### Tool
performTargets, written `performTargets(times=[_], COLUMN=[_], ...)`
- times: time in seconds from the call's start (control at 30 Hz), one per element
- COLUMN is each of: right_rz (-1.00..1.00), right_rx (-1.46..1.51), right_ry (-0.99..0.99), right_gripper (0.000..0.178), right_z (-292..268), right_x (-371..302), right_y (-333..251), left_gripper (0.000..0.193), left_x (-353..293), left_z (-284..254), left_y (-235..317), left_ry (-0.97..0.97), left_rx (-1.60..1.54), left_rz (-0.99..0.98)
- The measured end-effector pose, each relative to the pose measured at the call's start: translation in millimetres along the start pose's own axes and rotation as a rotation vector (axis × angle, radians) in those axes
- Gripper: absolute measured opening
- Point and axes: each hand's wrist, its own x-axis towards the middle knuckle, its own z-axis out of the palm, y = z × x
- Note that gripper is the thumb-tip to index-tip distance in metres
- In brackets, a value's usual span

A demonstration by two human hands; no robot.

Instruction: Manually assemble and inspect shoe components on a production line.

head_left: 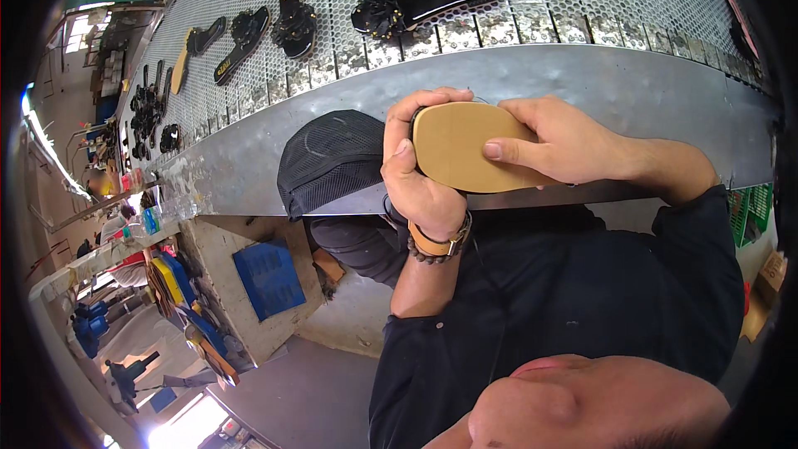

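A slide sandal (459,143) is in both of my hands, its smooth tan sole turned toward the camera. My left hand (424,170) is closed around its left end, fingers curling behind the black edge. My right hand (572,140) grips the other end, with the thumb lying across the tan sole. The sandal's upper side is hidden behind the sole. Right beside my left hand, a black mesh cap (332,158) rests on the grey metal ledge (582,66).
Beyond the ledge lies a perforated metal conveyor (532,0). On it are several black sandals with ruffled straps, one sandal (428,4) closest to me. A blue plastic panel (270,278) stands below the ledge at left; a green crate (751,214) is at far right.
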Motion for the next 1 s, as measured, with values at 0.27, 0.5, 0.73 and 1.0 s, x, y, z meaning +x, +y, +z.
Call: performTargets(times=[0.27,0.5,0.73,1.0], right_rz=[0.052,-0.156,-0.210,-0.356], right_rx=[0.070,-0.052,0.413,1.004], right_ry=[0.001,0.139,-0.640,0.164], right_gripper=[0.042,0.037,0.067,0.040], right_z=[-5,1,-45,-77], right_x=[-6,-12,15,24], right_y=[-1,15,56,53], left_gripper=[0.083,0.069,0.031,0.031], left_x=[-6,-14,4,22], left_z=[16,44,18,17], left_y=[0,12,2,16], left_ry=[0.045,0.149,0.113,0.509], left_rx=[0.007,0.253,0.381,0.149], left_rz=[-0.025,0.013,0.056,0.277])
